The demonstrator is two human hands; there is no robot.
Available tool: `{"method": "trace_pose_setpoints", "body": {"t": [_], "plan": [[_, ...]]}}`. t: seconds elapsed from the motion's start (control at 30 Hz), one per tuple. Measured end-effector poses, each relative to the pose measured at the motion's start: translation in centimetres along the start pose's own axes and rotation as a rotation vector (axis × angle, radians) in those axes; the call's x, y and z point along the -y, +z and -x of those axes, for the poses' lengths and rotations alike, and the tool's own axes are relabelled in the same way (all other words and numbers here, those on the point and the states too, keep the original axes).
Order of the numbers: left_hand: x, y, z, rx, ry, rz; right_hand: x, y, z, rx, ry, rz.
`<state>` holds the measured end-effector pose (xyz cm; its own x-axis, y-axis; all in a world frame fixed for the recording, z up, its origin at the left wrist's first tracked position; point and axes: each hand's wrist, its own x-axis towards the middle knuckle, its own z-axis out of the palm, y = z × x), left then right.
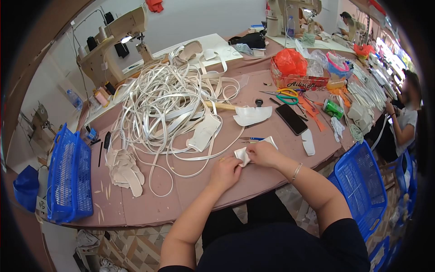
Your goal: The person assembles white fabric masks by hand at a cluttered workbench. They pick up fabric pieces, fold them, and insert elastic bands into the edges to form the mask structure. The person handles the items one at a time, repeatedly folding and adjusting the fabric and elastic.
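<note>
Near the table's front edge, my left hand (225, 173) and my right hand (265, 154) work close together on a small white folded piece (242, 156) that looks like leather or fabric. The fingers of both hands are closed on it, my left at its near left side and my right at its right. Part of the piece shows beyond my right hand. Just past my hands lies a blue pen (252, 138). A white cut piece (308, 143) rests to the right, and a beige piece (205, 132) lies to the left on the straps.
A big tangle of white straps (158, 104) covers the table's left middle, with a stack of beige pieces (124, 172) beside it. A phone (291, 119), scissors (287, 96) and a green can (333, 109) lie right. Blue baskets (70, 174) flank the table. Another person (405, 122) sits far right.
</note>
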<state>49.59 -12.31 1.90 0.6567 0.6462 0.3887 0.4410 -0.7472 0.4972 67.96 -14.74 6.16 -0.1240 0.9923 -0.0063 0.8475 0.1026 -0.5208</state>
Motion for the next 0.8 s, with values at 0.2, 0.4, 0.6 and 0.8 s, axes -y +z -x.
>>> {"method": "trace_pose_setpoints", "body": {"t": [0.2,0.4,0.6,0.8], "plan": [[-0.7,-0.5,2.6,-0.033,0.211,-0.231,-1.6,3.1,5.8,-0.223,-0.365,-0.19],[-2.1,-1.0,2.4,0.003,0.216,-0.354,-1.2,2.9,6.5,-0.249,-0.284,-0.301],[-2.0,-0.6,2.2,0.009,0.208,-0.313,0.3,2.7,6.6,-0.22,-0.154,-0.294],[-1.6,0.3,1.8,0.03,0.16,-0.236,0.5,3.0,6.6,-0.226,-0.248,-0.188]]}}
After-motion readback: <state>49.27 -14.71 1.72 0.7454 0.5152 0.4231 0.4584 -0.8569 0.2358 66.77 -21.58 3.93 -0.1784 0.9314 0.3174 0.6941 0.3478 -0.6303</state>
